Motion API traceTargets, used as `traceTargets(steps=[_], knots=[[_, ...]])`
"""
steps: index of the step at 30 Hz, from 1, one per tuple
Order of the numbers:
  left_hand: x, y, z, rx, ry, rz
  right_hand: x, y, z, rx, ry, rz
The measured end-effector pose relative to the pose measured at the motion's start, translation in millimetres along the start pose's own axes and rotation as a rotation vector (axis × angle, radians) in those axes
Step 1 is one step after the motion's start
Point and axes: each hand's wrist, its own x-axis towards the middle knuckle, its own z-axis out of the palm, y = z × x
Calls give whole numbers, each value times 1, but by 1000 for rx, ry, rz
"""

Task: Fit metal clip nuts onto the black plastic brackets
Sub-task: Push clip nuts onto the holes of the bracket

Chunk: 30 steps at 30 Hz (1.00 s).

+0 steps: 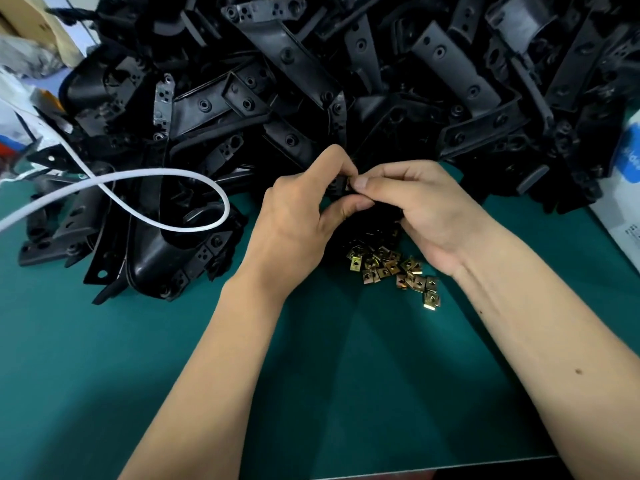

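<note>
Readable text: none.
White box (pixel 623 188), at 3 o'clock: blue label with white letters, cut off and too blurred to read.

Head camera looks forward and down, close over the green table (pixel 104 358).

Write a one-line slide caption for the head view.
Both hands, left and right, pinch a black plastic bracket above loose brass-coloured metal clip nuts on a green table mat.

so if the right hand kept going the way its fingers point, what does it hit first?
The left hand. The right hand points left at it, fingertips meeting over a small black bracket part pinched between them.
</note>
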Motion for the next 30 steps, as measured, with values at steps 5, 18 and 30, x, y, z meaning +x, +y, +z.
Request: traceTargets(steps=[5, 18, 30], knots=[[2, -2, 2, -41, 32, 2, 0, -1, -8, 18, 19, 7], [1, -6, 3, -173, -41, -10, 4, 3, -14, 8, 21, -129], [3, -14, 0, -172, -38, -30, 9, 5, -16, -225, 39, -84]])
